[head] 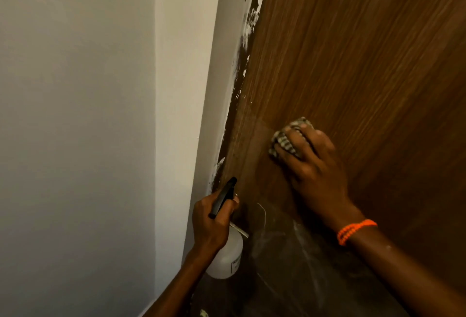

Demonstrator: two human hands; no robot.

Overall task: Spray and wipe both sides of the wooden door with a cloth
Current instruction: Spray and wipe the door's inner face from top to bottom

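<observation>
The brown wooden door (353, 51) fills the right half of the head view, its left edge smeared with white paint. My right hand (312, 162) presses a bunched striped cloth (286, 140) flat against the door's lower part, fingers curled over the cloth. My left hand (211, 220) grips a white spray bottle (228, 258) with a black nozzle head, held low by the door's edge and pointing up toward the door. An orange beaded band circles my right wrist.
A white wall (75, 114) and white door frame (191, 89) take up the left half. Dark floor (290, 266) with pale dusty streaks lies below the door, between my arms.
</observation>
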